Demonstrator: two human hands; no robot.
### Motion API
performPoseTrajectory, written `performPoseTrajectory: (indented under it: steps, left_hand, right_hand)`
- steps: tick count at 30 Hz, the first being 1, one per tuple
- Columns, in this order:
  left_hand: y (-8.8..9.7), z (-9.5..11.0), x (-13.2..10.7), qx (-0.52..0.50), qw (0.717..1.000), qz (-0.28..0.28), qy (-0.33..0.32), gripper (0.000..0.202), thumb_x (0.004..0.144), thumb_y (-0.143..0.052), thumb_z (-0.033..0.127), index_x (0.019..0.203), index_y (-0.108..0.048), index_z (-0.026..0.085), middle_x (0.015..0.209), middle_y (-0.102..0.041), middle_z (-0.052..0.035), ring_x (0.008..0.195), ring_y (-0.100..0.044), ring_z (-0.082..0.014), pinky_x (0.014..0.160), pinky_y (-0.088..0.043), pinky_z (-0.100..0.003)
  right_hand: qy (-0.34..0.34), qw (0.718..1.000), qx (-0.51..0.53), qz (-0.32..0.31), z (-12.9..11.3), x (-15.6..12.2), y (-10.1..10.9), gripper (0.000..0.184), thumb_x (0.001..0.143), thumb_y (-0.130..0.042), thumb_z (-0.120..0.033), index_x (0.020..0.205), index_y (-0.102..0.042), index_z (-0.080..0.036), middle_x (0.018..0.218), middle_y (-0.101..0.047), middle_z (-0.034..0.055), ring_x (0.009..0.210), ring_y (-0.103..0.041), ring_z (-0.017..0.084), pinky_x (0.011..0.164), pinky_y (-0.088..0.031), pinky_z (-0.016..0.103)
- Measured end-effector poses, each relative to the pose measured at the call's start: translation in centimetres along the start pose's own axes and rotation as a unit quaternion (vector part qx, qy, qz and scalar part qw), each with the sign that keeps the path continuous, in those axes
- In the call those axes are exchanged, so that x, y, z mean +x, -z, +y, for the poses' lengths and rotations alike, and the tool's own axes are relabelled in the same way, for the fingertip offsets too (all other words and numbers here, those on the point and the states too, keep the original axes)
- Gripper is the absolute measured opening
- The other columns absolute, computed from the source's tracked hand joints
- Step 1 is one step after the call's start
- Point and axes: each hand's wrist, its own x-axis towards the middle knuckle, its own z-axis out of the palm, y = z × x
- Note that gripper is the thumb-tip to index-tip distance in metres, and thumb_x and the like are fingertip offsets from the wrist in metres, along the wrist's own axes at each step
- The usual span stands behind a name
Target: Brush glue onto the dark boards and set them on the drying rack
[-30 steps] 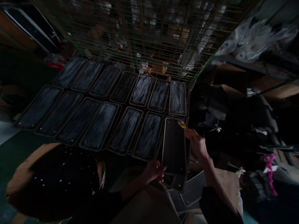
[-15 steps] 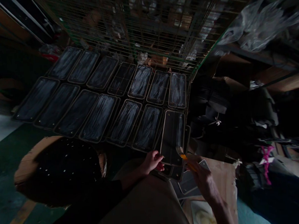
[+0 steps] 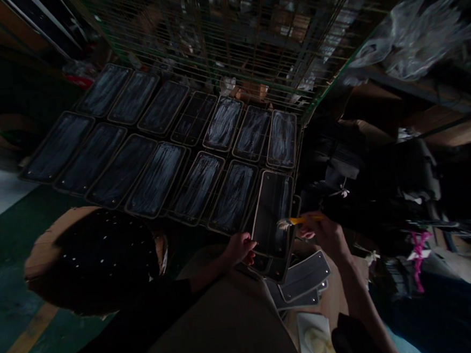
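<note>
My left hand [image 3: 241, 248] pinches the lower left edge of a dark rectangular panel [image 3: 268, 217] with rounded corners and a pale rim. My right hand [image 3: 322, 232] is closed around the yellow handle of a paintbrush [image 3: 297, 221], its bristles over the middle of that panel. A whitish streak runs down the panel's right side. Under it, another dark panel [image 3: 280, 273] shows at the edge. Two rows of similar panels [image 3: 155, 177] spread to the left, many smeared with whitish streaks.
A green wire cage [image 3: 258, 46] rises behind the panels. Loose panels [image 3: 305, 276] lie on a brown board at lower right, above a white tray with pale contents [image 3: 318, 345]. A round dark-topped seat [image 3: 104, 255] stands left. Dark bundles [image 3: 343, 163] fill the right side.
My right hand has moved up and right, turning the brush from slanted to nearly level. More of the loose panels shows. My left hand keeps its hold; the view shifts slightly.
</note>
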Motion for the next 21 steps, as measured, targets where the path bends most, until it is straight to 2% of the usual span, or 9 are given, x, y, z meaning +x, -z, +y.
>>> performPoseTrajectory:
  steps: [4,8,10,14,16,18,21]
  left_hand:
    - [-0.1,0.2,0.0,0.006,1.000,0.008,0.014,0.029,0.084,-0.061,0.034,0.071,-0.042,0.017,0.047,-0.056,0.0038,0.034,-0.055,-0.0105,0.037,-0.043,-0.018]
    - [-0.2,-0.1,0.2,0.002,1.000,0.017,0.027,0.028,0.084,-0.062,0.035,0.073,-0.043,0.017,0.045,-0.054,0.0044,0.034,-0.054,-0.0102,0.038,-0.044,-0.018]
    - [-0.2,-0.3,0.2,-0.007,1.000,0.017,0.016,0.030,0.083,-0.063,0.038,0.074,-0.044,0.017,0.046,-0.055,0.0041,0.034,-0.055,-0.0106,0.038,-0.044,-0.018]
    - [-0.2,-0.4,0.2,-0.009,1.000,0.018,-0.005,0.030,0.081,-0.063,0.039,0.074,-0.045,0.017,0.047,-0.056,0.0037,0.036,-0.056,-0.0112,0.037,-0.043,-0.017]
    - [-0.1,-0.4,0.2,-0.006,1.000,0.023,-0.004,0.029,0.081,-0.063,0.038,0.073,-0.045,0.017,0.047,-0.056,0.0040,0.035,-0.055,-0.0110,0.036,-0.043,-0.017]
    - [-0.2,-0.3,0.2,-0.008,1.000,0.021,-0.003,0.029,0.081,-0.063,0.038,0.073,-0.045,0.017,0.046,-0.056,0.0041,0.034,-0.055,-0.0108,0.036,-0.043,-0.018]
    - [-0.2,-0.5,0.2,-0.021,1.000,0.019,0.001,0.032,0.080,-0.065,0.042,0.074,-0.045,0.017,0.046,-0.055,0.0040,0.034,-0.055,-0.0112,0.035,-0.043,-0.018]
  right_hand:
    - [0.052,0.994,-0.041,0.092,-1.2,3.8,-0.4,0.041,0.088,-0.053,-0.057,0.100,-0.061,-0.018,0.066,-0.068,0.0031,0.057,-0.068,0.021,0.053,-0.058,0.032]
    - [0.090,0.976,-0.052,0.190,-2.2,5.0,-1.5,0.044,0.090,-0.049,-0.057,0.105,-0.059,-0.017,0.071,-0.068,0.0034,0.060,-0.069,0.019,0.053,-0.057,0.028]
    - [0.086,0.979,-0.058,0.178,-2.0,4.1,-2.0,0.044,0.090,-0.049,-0.057,0.105,-0.059,-0.018,0.071,-0.068,0.0028,0.060,-0.069,0.019,0.053,-0.057,0.027]
    - [0.040,0.995,-0.067,0.058,-2.1,1.3,-2.0,0.041,0.090,-0.050,-0.057,0.103,-0.059,-0.019,0.066,-0.067,0.0016,0.056,-0.068,0.019,0.051,-0.057,0.029]
    - [0.037,0.997,-0.061,0.042,-2.9,1.1,-1.7,0.039,0.091,-0.050,-0.055,0.103,-0.059,-0.019,0.066,-0.067,0.0014,0.056,-0.067,0.019,0.051,-0.057,0.029]
    - [0.062,0.994,-0.069,0.064,-3.8,2.4,-1.7,0.037,0.092,-0.049,-0.053,0.104,-0.059,-0.019,0.068,-0.068,0.0019,0.058,-0.068,0.019,0.053,-0.057,0.029]
    - [0.118,0.984,-0.089,0.096,-4.2,6.3,-2.1,0.037,0.093,-0.047,-0.051,0.106,-0.060,-0.019,0.074,-0.069,0.0032,0.065,-0.069,0.019,0.059,-0.057,0.030]
